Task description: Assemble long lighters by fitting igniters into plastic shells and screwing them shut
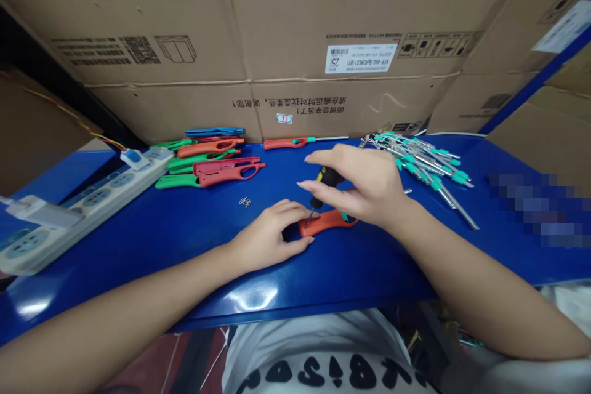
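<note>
My left hand [272,231] pinches the end of an orange lighter [330,220] lying on the blue table, thumb and fingers on either side of it. In my right hand [364,184] is a screwdriver [327,180] with a black and yellow handle, held tilted. Its tip meets the orange casing close to my left fingertips. Part of the lighter's trigger end, with a bit of green showing, is covered by my right hand. A small pile of screws [245,202] lies to the left, beyond my left hand.
Red, green, orange and blue lighter casings [226,171] are stacked at the back left. Another orange lighter [286,143] with a metal rod rests by the cardboard [286,24]. Metal rods with green parts [429,166] are heaped at right. A power strip [92,209] runs along the left.
</note>
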{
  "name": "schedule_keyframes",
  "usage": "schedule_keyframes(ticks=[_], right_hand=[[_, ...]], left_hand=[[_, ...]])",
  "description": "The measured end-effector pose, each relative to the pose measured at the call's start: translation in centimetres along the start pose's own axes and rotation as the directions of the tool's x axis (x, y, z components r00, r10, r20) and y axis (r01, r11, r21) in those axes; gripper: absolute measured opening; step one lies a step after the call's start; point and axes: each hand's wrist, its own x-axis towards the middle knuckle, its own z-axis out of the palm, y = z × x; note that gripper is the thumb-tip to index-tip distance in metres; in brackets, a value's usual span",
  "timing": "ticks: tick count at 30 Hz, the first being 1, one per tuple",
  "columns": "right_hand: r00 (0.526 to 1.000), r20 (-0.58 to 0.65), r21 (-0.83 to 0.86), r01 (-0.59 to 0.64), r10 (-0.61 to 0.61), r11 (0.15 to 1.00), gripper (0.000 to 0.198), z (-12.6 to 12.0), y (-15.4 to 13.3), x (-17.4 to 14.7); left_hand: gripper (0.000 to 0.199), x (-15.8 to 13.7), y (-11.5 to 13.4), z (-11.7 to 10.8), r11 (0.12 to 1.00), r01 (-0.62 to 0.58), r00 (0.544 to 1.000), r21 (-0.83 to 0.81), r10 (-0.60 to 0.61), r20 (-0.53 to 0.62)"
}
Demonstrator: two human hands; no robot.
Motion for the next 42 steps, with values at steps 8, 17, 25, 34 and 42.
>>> schedule_keyframes(ticks=[8, 17, 25, 34, 42], right_hand=[[0.984, 0.168, 0.271, -0.095, 0.05, 0.958, 0.039, 0.2, -0.4, 0.2], [0.981, 0.191, 0.225, -0.062, 0.019, 0.972, 0.038, -0.2, -0.4, -0.1], [0.995, 0.093, 0.014, -0.045, 0.044, 0.999, 0.04, -0.2, -0.4, 0.1], [0.951, 0.291, 0.254, -0.18, 0.102, 0.95, 0.042, -0.5, -0.2, 0.5], [0.981, 0.084, 0.106, -0.185, 0.176, 0.977, 0.039, 0.4, -0.1, 0.1]], left_hand=[[0.033, 0.1, 0.1, -0.2, 1.0, -0.011, 1.0, -0.016, 0.012, 0.015], [0.032, 0.1, 0.1, -0.1, 1.0, -0.002, 1.0, 0.002, 0.002, 0.002], [0.032, 0.0, 0.0, 0.0, 1.0, -0.007, 1.0, -0.011, 0.007, 0.003], [0.032, 0.2, 0.1, -0.1, 1.0, 0.001, 1.0, -0.031, 0.0, 0.031], [0.031, 0.1, -0.1, -0.1, 1.0, 0.0, 1.0, -0.02, 0.0, 0.025]])
